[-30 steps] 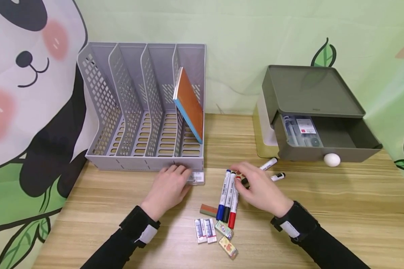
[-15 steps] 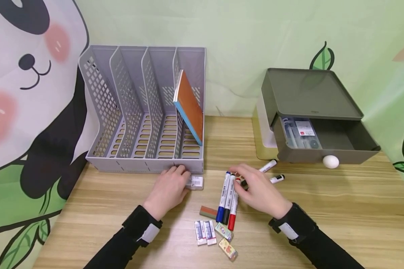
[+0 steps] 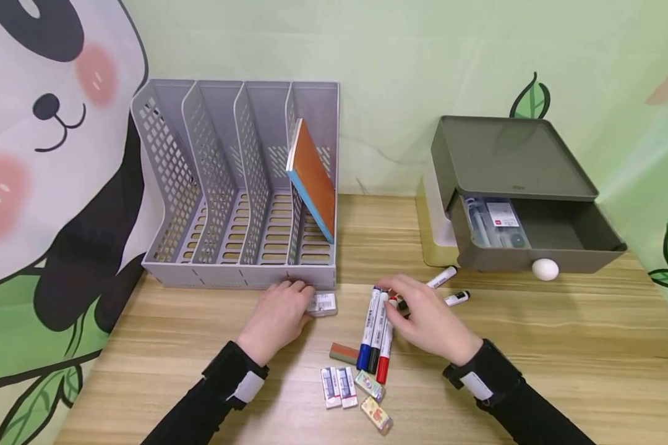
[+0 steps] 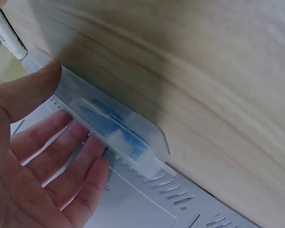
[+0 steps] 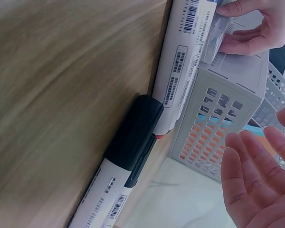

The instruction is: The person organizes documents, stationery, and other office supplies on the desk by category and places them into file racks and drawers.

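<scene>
In the head view my left hand (image 3: 278, 318) holds a clear flat plastic case (image 3: 324, 304) with a barcode label, right by the front of the grey file rack (image 3: 200, 275). The left wrist view shows its thumb on one side of the case and its fingers on the other, with something blue inside. My right hand (image 3: 428, 315) hovers beside three markers with blue (image 3: 369, 330), black (image 3: 378, 334) and red (image 3: 386, 346) caps. Its fingers are loosely bent and hold nothing in the right wrist view, apart from a black-capped marker (image 5: 102, 194).
An orange book (image 3: 314, 176) leans in the rack's right slot. A dark drawer box (image 3: 518, 154) has its drawer pulled out, with clear packs (image 3: 487, 225) inside. Two more markers lie beyond my right hand. Several erasers (image 3: 376, 414) and an orange-green block (image 3: 343, 353) lie in front.
The head view has tilted slightly, so everything sits a little lower in it. Both hands stay in nearly the same places, and the markers and erasers have not moved on the table.
</scene>
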A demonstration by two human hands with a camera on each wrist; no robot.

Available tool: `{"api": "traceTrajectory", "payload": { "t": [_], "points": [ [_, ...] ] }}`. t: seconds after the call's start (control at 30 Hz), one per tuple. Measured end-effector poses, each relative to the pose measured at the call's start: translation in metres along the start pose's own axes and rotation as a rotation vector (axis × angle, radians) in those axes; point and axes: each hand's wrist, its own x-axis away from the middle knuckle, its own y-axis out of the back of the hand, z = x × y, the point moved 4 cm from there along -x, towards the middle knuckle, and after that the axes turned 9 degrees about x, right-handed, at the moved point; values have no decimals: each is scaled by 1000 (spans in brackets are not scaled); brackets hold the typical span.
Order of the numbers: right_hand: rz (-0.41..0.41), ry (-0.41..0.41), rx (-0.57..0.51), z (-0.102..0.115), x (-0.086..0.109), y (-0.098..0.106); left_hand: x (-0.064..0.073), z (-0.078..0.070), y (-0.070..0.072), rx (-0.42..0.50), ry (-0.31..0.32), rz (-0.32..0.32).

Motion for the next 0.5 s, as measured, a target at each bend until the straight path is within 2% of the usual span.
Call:
{"api": "traceTrajectory", "payload": {
  "t": [0.17,0.3,0.5],
  "points": [
    [5,-13,-11,1,0,0,1,0,-1,23,6,-2],
    [4,-34,-59,0,0,1,1,-1,1,65,-1,-15],
    [-29,-107,-224,-4,1,4,-6,-5,12,235,7,-56]
  ]
}}
